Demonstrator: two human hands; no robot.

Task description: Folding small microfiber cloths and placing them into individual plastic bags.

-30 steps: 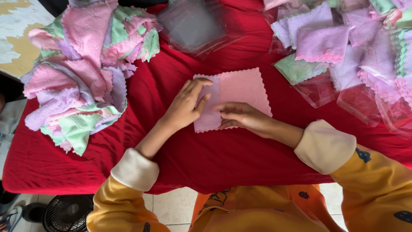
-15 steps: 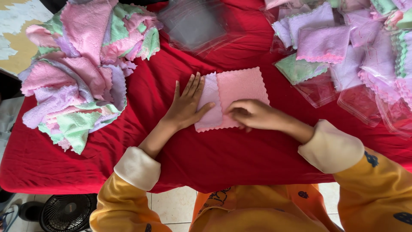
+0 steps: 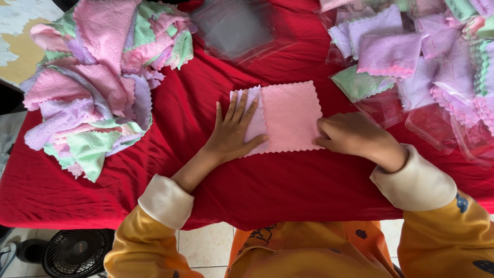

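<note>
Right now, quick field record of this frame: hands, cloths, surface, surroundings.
left hand: flat, fingers spread, pressing the left part of the pink cloth
right hand: at the cloth's right edge
lavender cloth: under the pink one, showing at its left side
surface: red table cover
left pile: loose cloths, pink, lavender, green
right pile: bagged cloths
top centre: clear bags
floor: black fan

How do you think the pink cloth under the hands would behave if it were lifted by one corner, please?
The pink cloth would probably droop and unfold, since it lies thin and flat. It looks fluffy, so likely light and not slippery. The left hand pins its layers, which suggests they shift easily on the red table cover.
</note>
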